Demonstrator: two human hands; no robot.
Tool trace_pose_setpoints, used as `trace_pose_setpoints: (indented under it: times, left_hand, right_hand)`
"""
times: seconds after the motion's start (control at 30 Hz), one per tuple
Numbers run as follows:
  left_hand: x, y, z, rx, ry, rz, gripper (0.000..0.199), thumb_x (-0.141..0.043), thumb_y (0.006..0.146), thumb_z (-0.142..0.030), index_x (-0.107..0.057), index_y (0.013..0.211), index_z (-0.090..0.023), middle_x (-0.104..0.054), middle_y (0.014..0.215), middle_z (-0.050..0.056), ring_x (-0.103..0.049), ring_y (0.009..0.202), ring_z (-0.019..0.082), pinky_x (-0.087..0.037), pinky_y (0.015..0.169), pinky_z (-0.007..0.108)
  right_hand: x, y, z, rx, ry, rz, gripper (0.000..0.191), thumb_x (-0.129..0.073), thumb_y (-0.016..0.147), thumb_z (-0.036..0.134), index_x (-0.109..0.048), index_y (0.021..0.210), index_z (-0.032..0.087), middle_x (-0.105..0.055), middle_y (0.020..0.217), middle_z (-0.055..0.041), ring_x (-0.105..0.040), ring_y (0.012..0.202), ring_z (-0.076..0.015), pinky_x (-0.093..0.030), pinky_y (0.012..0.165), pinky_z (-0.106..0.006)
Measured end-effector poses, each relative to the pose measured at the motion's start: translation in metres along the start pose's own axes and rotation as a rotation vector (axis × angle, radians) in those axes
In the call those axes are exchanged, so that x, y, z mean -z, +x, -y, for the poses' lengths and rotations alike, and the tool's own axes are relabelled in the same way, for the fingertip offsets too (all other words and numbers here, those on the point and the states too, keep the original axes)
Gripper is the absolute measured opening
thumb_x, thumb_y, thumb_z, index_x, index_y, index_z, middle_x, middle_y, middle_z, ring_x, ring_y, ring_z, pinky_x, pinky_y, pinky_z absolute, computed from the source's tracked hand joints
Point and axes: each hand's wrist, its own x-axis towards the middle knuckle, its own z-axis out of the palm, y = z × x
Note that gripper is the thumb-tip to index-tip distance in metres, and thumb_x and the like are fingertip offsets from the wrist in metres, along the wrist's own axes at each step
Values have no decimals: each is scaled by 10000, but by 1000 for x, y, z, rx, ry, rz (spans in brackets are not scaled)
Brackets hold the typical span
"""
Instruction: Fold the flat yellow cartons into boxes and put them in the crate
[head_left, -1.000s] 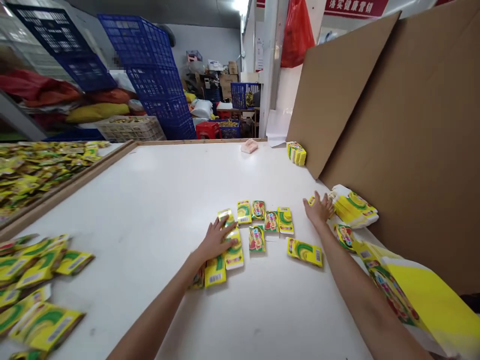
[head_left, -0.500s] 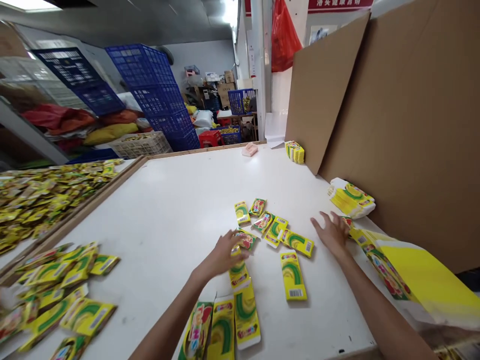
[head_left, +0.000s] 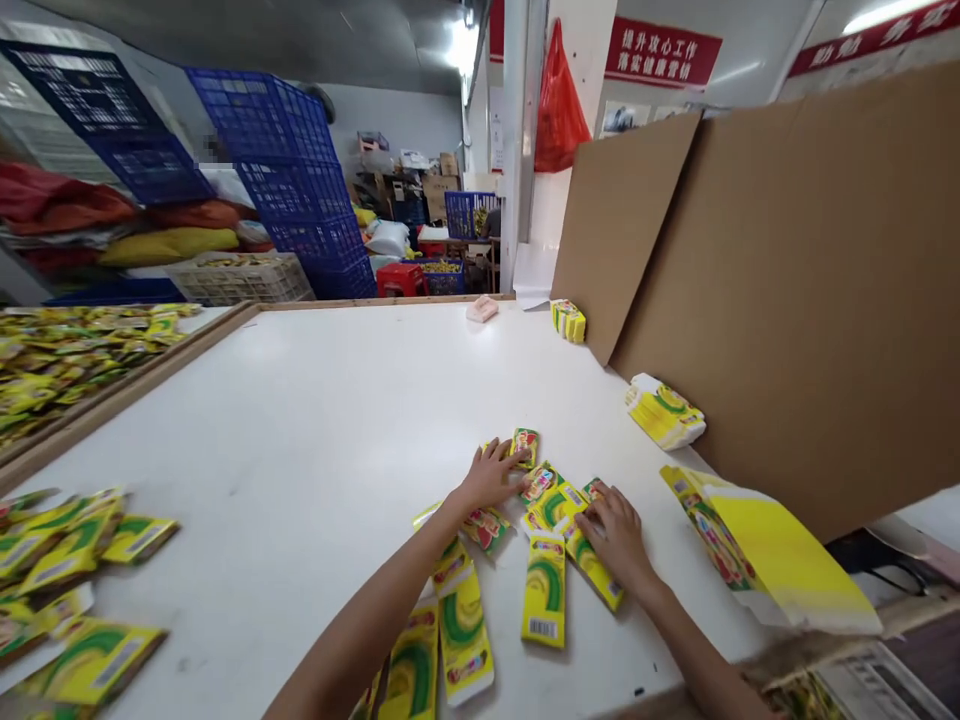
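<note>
My left hand (head_left: 491, 477) lies over a loose group of small yellow-and-green packets, fingers spread toward a packet with a red-and-green face (head_left: 526, 446). Another such packet (head_left: 487, 528) lies partly beneath its wrist. To the right, my right hand (head_left: 619, 535) reaches over a yellow box (head_left: 594, 568), fingers apart and touching the group's edge; its fingertips partly hide a small packet. Between both hands lie a yellow packet (head_left: 553, 507) and a red-faced one (head_left: 541, 482). Nearer me, a yellow box with a barcode (head_left: 544, 590) and several overlapping boxes (head_left: 463, 625) lie flat.
More packets (head_left: 71, 545) are piled at the left, beyond them a wood-edged bin of packets (head_left: 75, 360). Brown cardboard panels (head_left: 780, 300) wall the right side. Before them sit bundled flat cartons (head_left: 666, 412) and an open yellow carton (head_left: 772, 550). Blue crates (head_left: 292, 180) stand behind.
My right hand has moved left from beside the cartons onto the packets. My left hand has shifted forward and right. The packets lie closer together, and the view has turned right.
</note>
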Motion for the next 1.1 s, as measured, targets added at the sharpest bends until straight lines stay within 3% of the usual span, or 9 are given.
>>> trace_pose_setpoints:
  times: [0.1,0.23,0.37,0.47,0.6,0.73,0.83,0.93,1.1]
  left_hand:
    - [-5,-27,-23,-55,-28,58,663,-458,812,-651,-366,1404,-366,-285,1523,74,-163,1411,369,-138,1104,585]
    - [2,-54,-49,-92,-54,145,626,-477,812,-634,-427,1369,-352,-295,1517,72,-162,1409,371,-83,1105,611]
    - [4,-93,-83,-32,-26,-49,552,-517,830,-552,-484,1312,-284,-364,1453,112,-265,1358,357,-152,1099,585]
    - [-16,-133,-120,58,-15,-165,464,-547,831,-484,-525,1216,-225,-526,1220,142,-451,1178,332,-343,994,512]
    - [-55,-168,-155,134,-51,-120,544,-681,716,-450,-506,1165,-199,-565,1034,129,-518,1036,334,-396,905,507]
    - [-60,-178,-154,201,-283,-275,488,-677,710,-373,-485,1124,-199,-584,1011,116,-544,1009,302,-406,900,485]
    - [-51,-187,-146,264,-758,-344,426,-589,794,-411,-441,1139,-209,-623,951,85,-604,905,237,-470,800,393]
    - [-53,-193,-146,264,-1174,-309,419,-514,850,-471,-423,1173,-221,-658,931,71,-637,867,206,-497,757,344]
    - [-74,-192,-156,242,-1354,-417,498,-572,840,-445,-346,1231,-234,-658,1054,85,-637,961,208,-499,815,338]
  right_hand:
    - [18,-23,-7,-7,35,13,304,-488,876,399,-599,673,203,-503,1357,-87,-389,1295,-298,-308,1037,-492]
    - [43,-52,-3,3,43,-63,258,-496,875,362,-600,693,211,-561,1264,-92,-416,1257,-292,-297,1032,-489]
    - [49,-76,27,99,113,-39,192,-512,883,361,-641,860,221,-611,1041,-93,-532,1047,-263,-388,929,-432]
    - [41,-88,50,123,144,13,199,-544,870,366,-660,949,225,-593,1019,-98,-517,1020,-282,-402,897,-442]
    - [36,-94,59,120,248,27,199,-510,887,329,-676,952,240,-579,1077,-93,-506,1047,-282,-397,905,-457]
    - [44,-96,54,122,457,-13,220,-494,895,357,-649,987,231,-603,1056,-88,-530,1055,-265,-402,936,-452]
    - [46,-102,53,15,715,-3,265,-501,895,408,-580,1060,217,-635,1047,-92,-585,994,-246,-462,879,-419]
    - [39,-111,60,-34,992,94,304,-533,883,415,-508,1111,217,-657,1035,-86,-631,930,-221,-512,807,-376]
    - [29,-118,69,-49,1050,50,291,-597,840,401,-524,1055,219,-652,988,-75,-634,851,-207,-522,745,-346]
